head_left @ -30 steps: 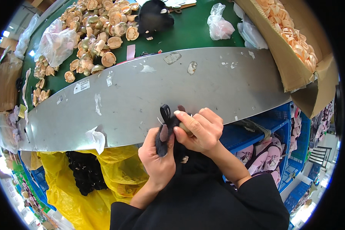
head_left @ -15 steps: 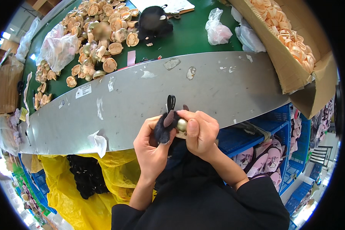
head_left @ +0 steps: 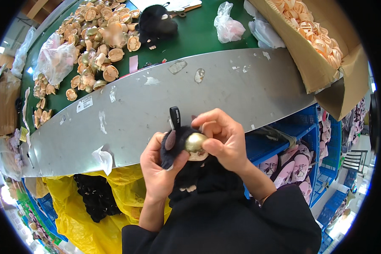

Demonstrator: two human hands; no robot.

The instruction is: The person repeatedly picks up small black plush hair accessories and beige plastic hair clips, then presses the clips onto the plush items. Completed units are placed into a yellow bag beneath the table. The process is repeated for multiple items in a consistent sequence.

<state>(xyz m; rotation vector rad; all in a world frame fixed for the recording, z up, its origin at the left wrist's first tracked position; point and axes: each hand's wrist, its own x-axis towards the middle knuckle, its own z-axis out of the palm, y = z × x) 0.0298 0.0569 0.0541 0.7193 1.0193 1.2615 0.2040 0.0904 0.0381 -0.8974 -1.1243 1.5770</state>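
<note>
Between my two hands, in front of my body, is a black plush toy [head_left: 181, 136] with a black loop strap on top and a brownish ear. A doll head [head_left: 195, 144] with a shiny gold top and a pale lower part sits at the plush's opening, its face turned toward the right and down. My left hand [head_left: 158, 167] grips the plush from the left, thumb pressed near the head. On the right, my right hand [head_left: 224, 137] has its index finger at the plush's edge and its thumb against the gold head. Whether the head is fully inside the plush is hidden.
A grey metal table edge [head_left: 148, 103] lies ahead. Beyond it, a heap of peach and gold doll heads [head_left: 101, 38], another black plush toy [head_left: 156, 25] and plastic bags [head_left: 228, 25] rest on green. A carton [head_left: 313, 72] stands right; a yellow bag [head_left: 67, 203] hangs below.
The plush toy has turned and come nearer, so more of the gold head shows. My right fingers have shifted from the plush's top to its right edge. The view has moved slightly.
</note>
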